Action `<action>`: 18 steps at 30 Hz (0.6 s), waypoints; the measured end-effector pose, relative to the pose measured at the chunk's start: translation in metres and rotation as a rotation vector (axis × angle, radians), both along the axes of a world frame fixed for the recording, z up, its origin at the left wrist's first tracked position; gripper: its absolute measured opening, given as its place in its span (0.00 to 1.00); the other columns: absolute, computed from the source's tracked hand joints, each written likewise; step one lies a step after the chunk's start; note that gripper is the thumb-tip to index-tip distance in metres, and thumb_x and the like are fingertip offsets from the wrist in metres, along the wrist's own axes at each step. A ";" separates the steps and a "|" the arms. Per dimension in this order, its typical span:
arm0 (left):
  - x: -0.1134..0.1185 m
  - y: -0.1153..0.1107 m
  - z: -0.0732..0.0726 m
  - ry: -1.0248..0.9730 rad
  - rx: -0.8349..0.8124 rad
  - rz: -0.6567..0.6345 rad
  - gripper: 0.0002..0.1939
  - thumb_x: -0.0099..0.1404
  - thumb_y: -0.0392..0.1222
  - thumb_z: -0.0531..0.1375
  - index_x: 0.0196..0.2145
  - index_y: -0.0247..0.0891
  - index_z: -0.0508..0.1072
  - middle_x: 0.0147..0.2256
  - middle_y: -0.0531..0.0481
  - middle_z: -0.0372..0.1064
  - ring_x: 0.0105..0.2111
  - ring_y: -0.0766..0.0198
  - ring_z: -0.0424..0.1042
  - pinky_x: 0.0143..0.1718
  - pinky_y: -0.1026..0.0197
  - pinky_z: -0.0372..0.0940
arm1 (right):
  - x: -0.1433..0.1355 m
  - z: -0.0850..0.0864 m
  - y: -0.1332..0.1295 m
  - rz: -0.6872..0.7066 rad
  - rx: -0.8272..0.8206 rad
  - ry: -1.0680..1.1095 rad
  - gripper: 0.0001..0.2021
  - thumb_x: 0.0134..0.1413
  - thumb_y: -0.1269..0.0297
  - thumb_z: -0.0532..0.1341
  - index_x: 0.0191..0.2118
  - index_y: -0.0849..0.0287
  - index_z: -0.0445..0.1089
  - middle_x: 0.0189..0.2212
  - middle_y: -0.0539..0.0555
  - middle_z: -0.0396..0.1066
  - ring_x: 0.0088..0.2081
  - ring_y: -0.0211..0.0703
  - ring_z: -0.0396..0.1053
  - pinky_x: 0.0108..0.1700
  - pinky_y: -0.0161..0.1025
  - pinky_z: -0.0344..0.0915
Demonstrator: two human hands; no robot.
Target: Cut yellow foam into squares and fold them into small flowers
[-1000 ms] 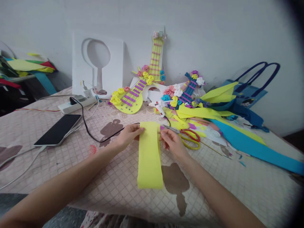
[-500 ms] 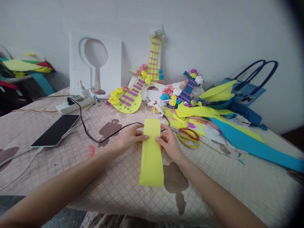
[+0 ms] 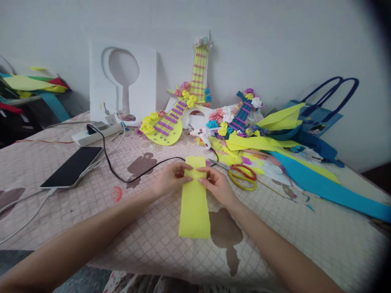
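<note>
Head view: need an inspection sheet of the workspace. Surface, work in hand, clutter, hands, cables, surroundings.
Surface: table under a quilted-look cover with brown prints.
Work in hand: yellow paper strip, held near its far end.
Clutter: scissors, glue gun and blue paper on the right; phone on the left.
Hands: left hand at the strip's left edge, right hand at its right edge; other people's hands, nothing seen.
Cables: black cable from the power strip across the table; white cable at the phone's near end.
Surroundings: wall behind; white board with a cutout; blue bag on the right.
</note>
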State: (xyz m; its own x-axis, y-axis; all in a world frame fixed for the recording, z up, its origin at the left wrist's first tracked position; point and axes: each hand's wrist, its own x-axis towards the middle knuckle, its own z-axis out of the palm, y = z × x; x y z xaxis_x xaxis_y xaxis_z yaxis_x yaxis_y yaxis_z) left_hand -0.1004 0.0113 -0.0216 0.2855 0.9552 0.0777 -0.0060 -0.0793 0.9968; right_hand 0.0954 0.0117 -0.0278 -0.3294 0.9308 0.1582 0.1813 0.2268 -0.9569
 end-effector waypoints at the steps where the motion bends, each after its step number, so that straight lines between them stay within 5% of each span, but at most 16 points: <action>1: 0.000 0.000 0.000 0.014 0.013 0.007 0.19 0.50 0.41 0.66 0.39 0.33 0.70 0.30 0.48 0.69 0.30 0.65 0.69 0.31 0.63 0.63 | 0.000 0.000 -0.001 0.005 0.001 0.005 0.15 0.49 0.61 0.62 0.45 0.55 0.68 0.31 0.51 0.68 0.31 0.40 0.65 0.31 0.36 0.62; 9: 0.000 -0.006 0.010 0.266 0.212 0.150 0.12 0.52 0.41 0.64 0.35 0.34 0.73 0.29 0.49 0.69 0.25 0.68 0.64 0.28 0.64 0.59 | -0.002 0.002 -0.004 -0.084 0.110 -0.024 0.12 0.50 0.63 0.61 0.42 0.55 0.69 0.30 0.51 0.67 0.30 0.40 0.64 0.34 0.38 0.63; 18: 0.001 -0.012 0.015 0.364 0.470 0.218 0.05 0.58 0.40 0.60 0.31 0.38 0.76 0.34 0.46 0.67 0.35 0.62 0.67 0.34 0.63 0.61 | -0.004 0.010 -0.009 -0.158 0.398 -0.111 0.05 0.53 0.64 0.59 0.33 0.54 0.72 0.32 0.53 0.67 0.34 0.43 0.65 0.34 0.40 0.63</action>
State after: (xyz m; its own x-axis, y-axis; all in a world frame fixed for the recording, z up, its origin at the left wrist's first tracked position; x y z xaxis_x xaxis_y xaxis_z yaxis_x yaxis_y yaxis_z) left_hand -0.0994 -0.0006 -0.0067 0.1749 0.8819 0.4377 0.3926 -0.4702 0.7904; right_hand 0.0914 0.0031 -0.0179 -0.2235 0.8447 0.4863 0.3402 0.5352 -0.7732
